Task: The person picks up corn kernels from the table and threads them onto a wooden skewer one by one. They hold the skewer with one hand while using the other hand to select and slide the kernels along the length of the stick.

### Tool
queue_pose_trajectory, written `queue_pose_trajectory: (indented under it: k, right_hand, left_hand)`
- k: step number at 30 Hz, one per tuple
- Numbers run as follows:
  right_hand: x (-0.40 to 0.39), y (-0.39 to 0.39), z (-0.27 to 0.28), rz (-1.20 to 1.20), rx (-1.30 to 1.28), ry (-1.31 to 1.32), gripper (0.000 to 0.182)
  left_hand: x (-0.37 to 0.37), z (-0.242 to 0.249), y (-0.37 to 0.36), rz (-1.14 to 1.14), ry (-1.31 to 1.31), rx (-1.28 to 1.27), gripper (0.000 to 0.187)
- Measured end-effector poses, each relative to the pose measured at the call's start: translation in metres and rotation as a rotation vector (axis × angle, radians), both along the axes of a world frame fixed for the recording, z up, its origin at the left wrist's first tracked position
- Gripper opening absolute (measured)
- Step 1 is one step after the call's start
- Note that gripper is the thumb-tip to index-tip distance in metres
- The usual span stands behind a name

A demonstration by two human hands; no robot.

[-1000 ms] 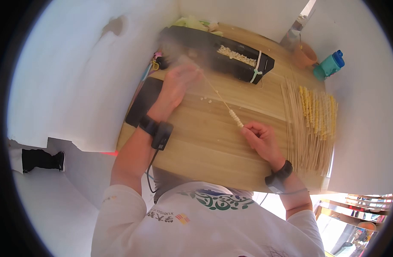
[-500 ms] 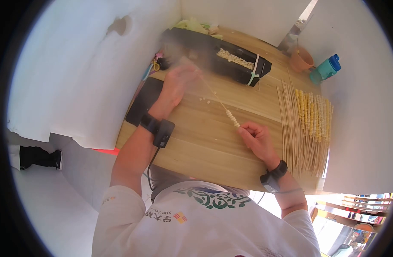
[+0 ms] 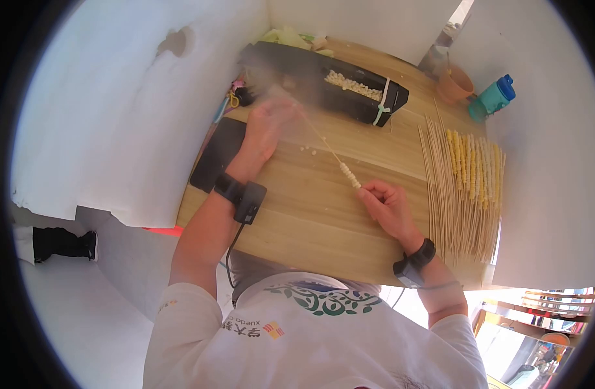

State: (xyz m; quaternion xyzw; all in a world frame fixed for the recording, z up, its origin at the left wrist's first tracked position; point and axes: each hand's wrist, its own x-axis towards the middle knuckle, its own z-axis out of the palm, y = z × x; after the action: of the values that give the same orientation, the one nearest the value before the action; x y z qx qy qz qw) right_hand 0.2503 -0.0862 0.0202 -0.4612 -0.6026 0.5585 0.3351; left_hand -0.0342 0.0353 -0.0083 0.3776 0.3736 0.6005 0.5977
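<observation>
A thin wooden skewer (image 3: pixel 326 144) runs slantwise between my hands, with a short row of pale corn kernels (image 3: pixel 350 175) threaded at its lower end. My right hand (image 3: pixel 387 206) pinches that end, thumb and forefinger closed just below the kernels. At the upper end, my left hand (image 3: pixel 266 129) has its fingers drawn together around the skewer's tip; a hazy blur hides the fingertips. Beyond them stands a long black trough (image 3: pixel 356 110) with loose kernels (image 3: pixel 352 85) inside. A few stray kernels (image 3: pixel 308 150) lie on the wooden table (image 3: pixel 310 214) beneath the skewer.
Bare skewers (image 3: pixel 439 194) and kernel-covered skewers (image 3: pixel 476 168) lie at the right. Behind them stand a terracotta pot (image 3: pixel 454 85) and a blue bottle (image 3: pixel 492 98). A dark pad (image 3: pixel 216 155) lies by my left forearm. White walls (image 3: pixel 122 117) enclose the table's sides and back.
The view has shifted very slightly. Both hands keep nearly the same hold on the skewer, and the kernel row looks the same.
</observation>
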Motion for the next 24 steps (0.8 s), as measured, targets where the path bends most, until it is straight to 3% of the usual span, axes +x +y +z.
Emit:
queue_pose_trajectory:
  k: [24]
  right_hand:
    - [0.0014,0.0003,0.0018,0.015,-0.011,0.022,0.016]
  left_hand:
    - [0.0022,-0.0030,0.0007,0.026,0.068,0.075,0.010]
